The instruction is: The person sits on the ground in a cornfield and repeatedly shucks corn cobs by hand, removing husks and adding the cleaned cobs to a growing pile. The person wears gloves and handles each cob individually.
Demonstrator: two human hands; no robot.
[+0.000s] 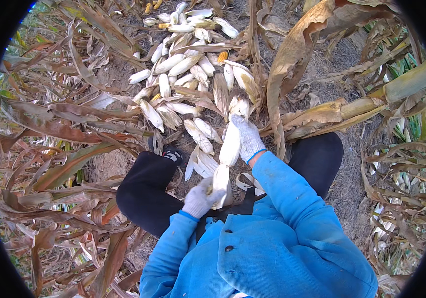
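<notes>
An ear of corn in pale husk (230,145) lies lengthwise between my gloved hands. My right hand (247,135) is closed around its upper part, just below the dark silk. My left hand (202,197) grips the pale husk leaves (221,182) at the lower end, close to my lap. Both hands wear white knit gloves with blue cuffs. Beyond them, a pile of husked-over ears (183,64) covers the soil, and yellow kernels show on a few. Loose husk pieces (202,164) rest on the ground left of the held ear.
Dry corn stalks and leaves crowd the left side. A thick stalk (362,105) slants in from the right above my right knee (317,160). A long curled leaf (277,85) hangs right of the pile. My left knee (142,192) and shoe (174,154) border the work area.
</notes>
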